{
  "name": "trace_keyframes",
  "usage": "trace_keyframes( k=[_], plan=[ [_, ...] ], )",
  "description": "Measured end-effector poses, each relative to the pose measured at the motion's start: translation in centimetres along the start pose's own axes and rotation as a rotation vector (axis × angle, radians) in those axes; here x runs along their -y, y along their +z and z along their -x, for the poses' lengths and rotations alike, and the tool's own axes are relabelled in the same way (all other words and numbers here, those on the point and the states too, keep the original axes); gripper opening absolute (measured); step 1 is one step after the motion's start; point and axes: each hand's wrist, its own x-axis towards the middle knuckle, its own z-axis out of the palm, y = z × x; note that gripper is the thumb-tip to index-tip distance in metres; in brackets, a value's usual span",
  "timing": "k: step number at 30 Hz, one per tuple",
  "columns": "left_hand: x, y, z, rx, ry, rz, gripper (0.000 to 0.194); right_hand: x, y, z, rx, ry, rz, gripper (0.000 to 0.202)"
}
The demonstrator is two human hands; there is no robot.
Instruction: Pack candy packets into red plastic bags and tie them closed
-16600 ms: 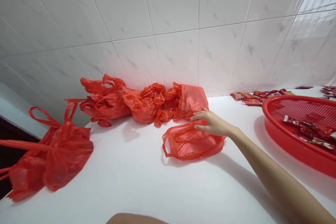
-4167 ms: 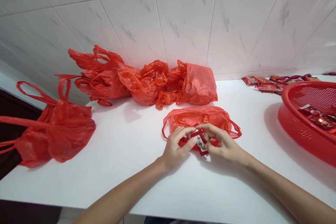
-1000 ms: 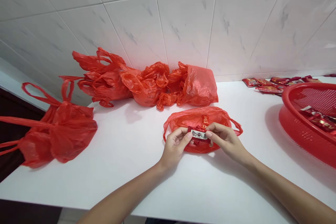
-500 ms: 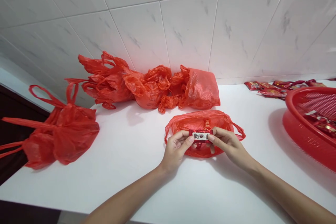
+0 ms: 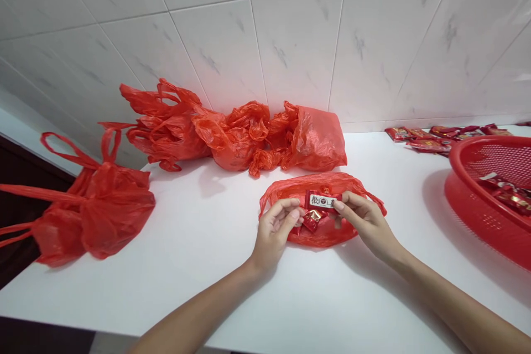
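Note:
An open red plastic bag (image 5: pixel 319 240) lies on the white table with its mouth upward. Above it my right hand (image 5: pixel 365 221) pinches the right end of a red packet (image 5: pixel 323 201) with a white label and dark characters. To the left, my left hand (image 5: pixel 279 229) has its thumb and fingertips together at a red packet with a gold patch (image 5: pixel 314 219); its fingers no longer reach the labelled packet. Part of the bag's inside is hidden behind both hands.
Several tied red bags (image 5: pixel 236 141) stand along the tiled wall, and more (image 5: pixel 118 210) sit at the table's left edge. A red perforated basket (image 5: pixel 477 199) holding packets is at the right. Several red packets (image 5: pixel 431 145) lie behind it.
My left hand has let go of the white-labelled packet, which has moved slightly up and right in my right hand. The gold-patched packet now shows beside my left fingertips.

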Motion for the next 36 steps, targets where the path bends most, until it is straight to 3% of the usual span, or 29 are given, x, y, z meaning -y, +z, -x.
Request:
trace_keyframes(
  k=[5, 12, 15, 19, 26, 30, 36],
  plan=[
    [0.4, -0.8, -0.5, -0.085, 0.118, -0.102, 0.019, -1.6, -0.9, -0.6, -0.203, -0.13, 0.369, 0.034],
    [0.0, -1.5, -0.8, 0.029, 0.291, -0.543, 0.013, -1.8, -2.2, -0.8, -0.236, -0.389, 0.754, 0.034],
    [0.1, -1.9, -1.0, 0.1, 0.35, -0.802, 0.022, -2.3, -3.5, -1.1, -0.225, -0.372, 0.996, 0.033],
    [1.2, -2.9, -1.7, 0.106, 0.365, -1.122, 0.048, -3.8, -5.4, -1.8, -0.137, -0.2, 1.211, 0.032],
    [2.2, -3.7, -2.6, 0.066, 0.414, -1.266, 0.063, -5.2, -6.3, -2.3, -0.104, 0.048, 1.202, 0.066],
    [1.5, -3.8, -3.0, -0.014, 0.512, -1.256, 0.064, -4.4, -5.9, -2.2, -0.143, -0.041, 1.133, 0.061],
    [-0.1, -4.1, -3.3, -0.189, 0.684, -1.23, 0.056, -2.7, -6.2, -2.4, -0.346, -0.265, 1.134, 0.051]
  ],
)
